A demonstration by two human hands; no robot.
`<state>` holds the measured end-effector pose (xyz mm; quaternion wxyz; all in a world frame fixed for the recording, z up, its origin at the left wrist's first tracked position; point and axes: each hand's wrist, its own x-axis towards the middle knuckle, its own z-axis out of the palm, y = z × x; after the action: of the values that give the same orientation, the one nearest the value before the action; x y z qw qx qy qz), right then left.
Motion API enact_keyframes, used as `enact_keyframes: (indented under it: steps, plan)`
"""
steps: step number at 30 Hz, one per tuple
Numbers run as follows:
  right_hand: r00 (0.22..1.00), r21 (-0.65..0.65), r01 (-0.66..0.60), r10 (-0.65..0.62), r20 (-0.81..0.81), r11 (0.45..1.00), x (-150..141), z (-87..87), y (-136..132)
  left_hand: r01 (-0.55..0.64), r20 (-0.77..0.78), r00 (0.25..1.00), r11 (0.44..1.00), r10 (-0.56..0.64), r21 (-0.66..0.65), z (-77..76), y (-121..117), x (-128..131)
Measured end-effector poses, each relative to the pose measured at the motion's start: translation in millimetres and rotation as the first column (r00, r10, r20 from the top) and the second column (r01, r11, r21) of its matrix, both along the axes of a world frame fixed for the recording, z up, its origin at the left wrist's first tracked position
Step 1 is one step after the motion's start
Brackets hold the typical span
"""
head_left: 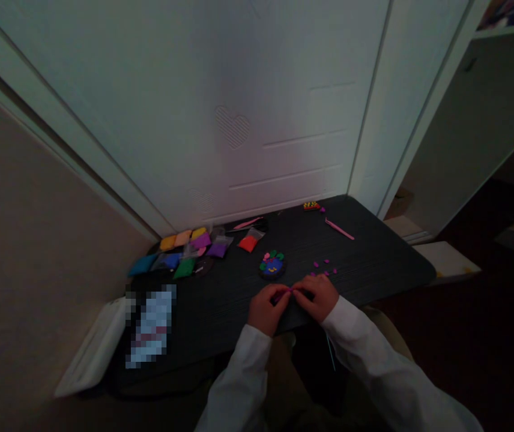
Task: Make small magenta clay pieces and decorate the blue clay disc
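Near the front edge of the dark table, my left hand [266, 308] and my right hand [319, 296] meet fingertip to fingertip. Both are closed in a pinch on a small bit of purple clay [290, 290], mostly covered by the fingers. Several little purple clay pieces [316, 264] lie scattered just beyond my right hand. Behind my left hand rests a round clay model [274, 267] with a dark rim, a blue middle and green, pink and yellow bits on it.
Several bags of coloured clay [185, 267] crowd the table's left side, with a red clay bag [250, 241] nearer the middle. Pink tweezers [340, 228] lie at the right rear, near a red and yellow piece [311, 206]. A white panelled surface [284, 120] rises behind the table [212, 312].
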<state>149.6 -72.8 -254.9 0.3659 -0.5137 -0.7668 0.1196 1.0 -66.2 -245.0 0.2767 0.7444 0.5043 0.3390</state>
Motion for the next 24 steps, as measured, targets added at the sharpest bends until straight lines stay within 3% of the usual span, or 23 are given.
enact_keyframes:
  steps: [11,20,24]
  plan:
    - [0.998,0.013,0.011,-0.011,-0.058,1.000,-0.1,-1.2,0.9,0.057,-0.040,0.998,0.998,-0.057,-0.013,0.0,0.6,-0.2]
    - [0.949,-0.033,0.086,-0.092,-0.303,0.996,9.3,2.2,0.0,0.014,0.008,1.000,1.000,-0.014,-0.009,1.0,0.7,0.0]
    - [0.930,-0.084,0.057,-0.084,-0.359,0.995,10.3,2.4,-1.4,-0.006,0.016,1.000,1.000,0.006,-0.025,1.4,0.8,0.3]
